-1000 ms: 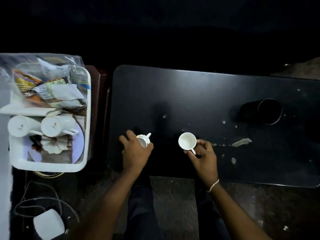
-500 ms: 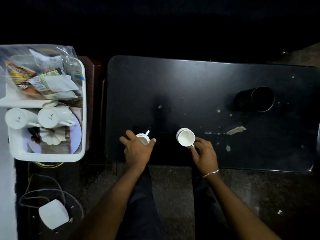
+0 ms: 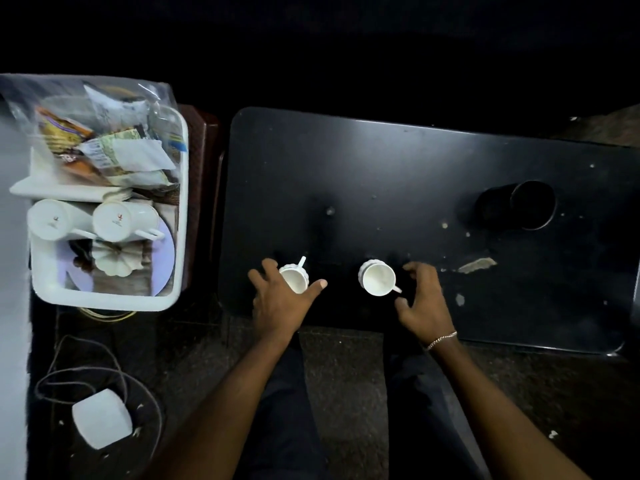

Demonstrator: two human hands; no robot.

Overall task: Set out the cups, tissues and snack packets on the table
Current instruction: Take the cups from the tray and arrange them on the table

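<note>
Two white cups stand on the black table. Both our hands are spread open, empty. The white bin of remaining cups lies left of the table, nearest our left hand.

Single head-worn view, looking steeply down, close over black table near edge, white tray at left

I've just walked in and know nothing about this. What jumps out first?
Two small white cups stand upright near the front edge of the black table: the left cup under the open left hand, the right cup beside the open right hand. Left of the table, a white tray holds two more cups on their sides and bagged snack packets.
</note>
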